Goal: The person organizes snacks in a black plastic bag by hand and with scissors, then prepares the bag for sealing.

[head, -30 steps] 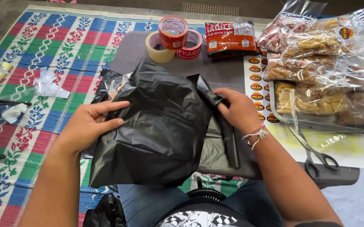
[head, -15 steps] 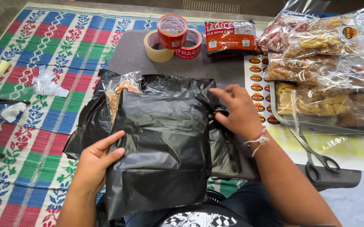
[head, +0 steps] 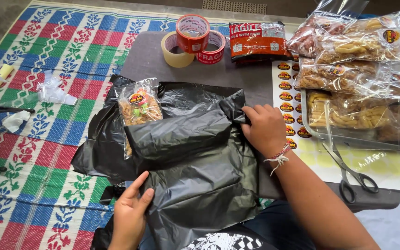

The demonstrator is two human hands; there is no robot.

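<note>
**Surroundings: items on mat and board**

Tape rolls [head: 195, 39], three, at 12 o'clock. Red printed packet [head: 258, 40] beside them. Bagged snacks [head: 357, 69] stacked at 2 o'clock. Sticker sheet [head: 289, 99] below. Scissors [head: 350, 173] at 4 o'clock. Striped woven mat [head: 38, 139] at 9 o'clock, bearing crumpled plastic scrap [head: 54, 92].
</note>
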